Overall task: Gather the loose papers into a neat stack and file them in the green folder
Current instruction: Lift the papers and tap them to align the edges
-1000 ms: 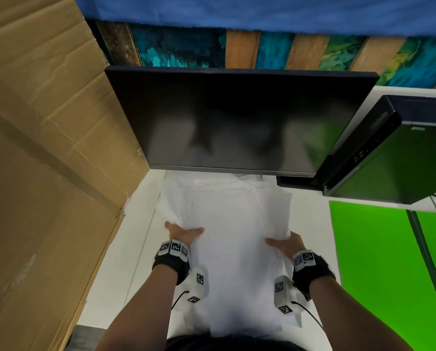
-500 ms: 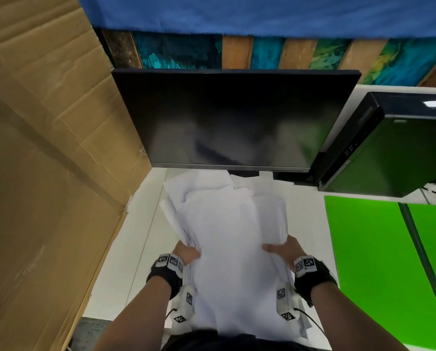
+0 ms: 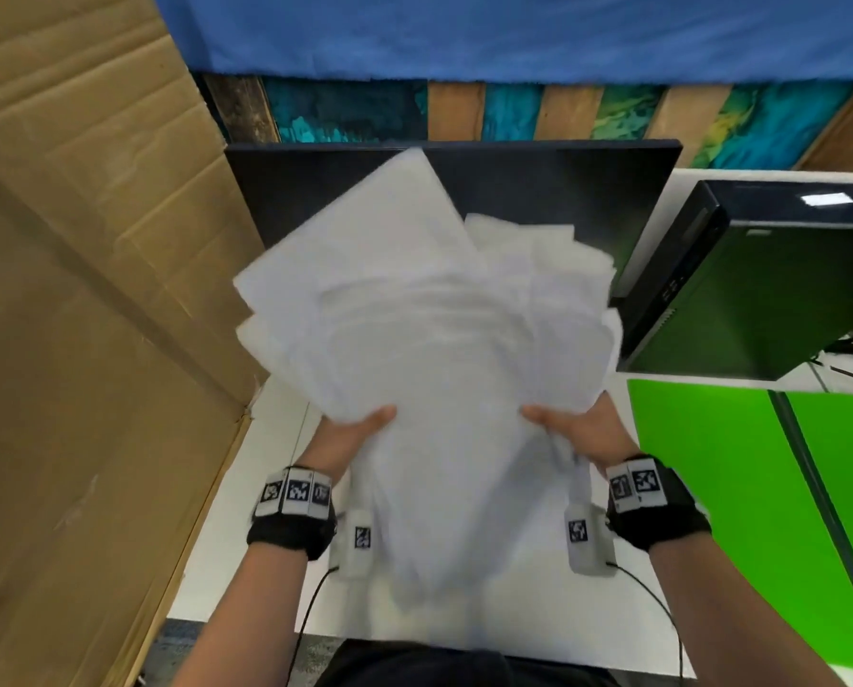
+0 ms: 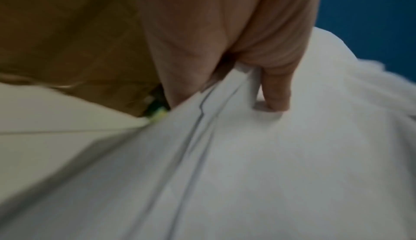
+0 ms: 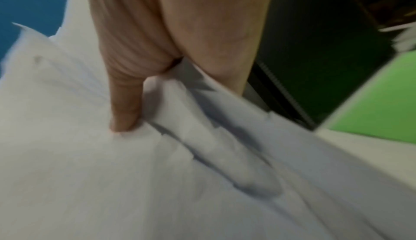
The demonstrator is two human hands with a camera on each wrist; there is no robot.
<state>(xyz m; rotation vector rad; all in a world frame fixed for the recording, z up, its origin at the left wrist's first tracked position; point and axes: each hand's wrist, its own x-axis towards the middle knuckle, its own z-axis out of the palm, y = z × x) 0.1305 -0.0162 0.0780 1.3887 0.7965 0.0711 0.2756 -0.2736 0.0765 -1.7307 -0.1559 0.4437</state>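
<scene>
An untidy bundle of white papers (image 3: 429, 349) is lifted off the white desk, its far end raised toward the monitor, sheets fanned at uneven angles. My left hand (image 3: 360, 433) grips the bundle's left edge, thumb on top (image 4: 275, 90), fingers hidden beneath the papers (image 4: 247, 155). My right hand (image 3: 573, 428) grips the right edge the same way, thumb (image 5: 124, 105) pressed on the papers (image 5: 90, 163). The green folder (image 3: 741, 513) lies open on the desk to the right, a dark spine running down it.
A large cardboard sheet (image 3: 92, 339) stands along the left. A black monitor (image 3: 538, 190) stands behind the papers and a dark computer case (image 3: 741, 280) sits at the right rear. White desk (image 3: 245, 513) shows beside my left wrist.
The papers lay flat on the desk under my hands; both hands have gripped the edges and lifted the whole bundle up toward me, its far end now in front of the monitor.
</scene>
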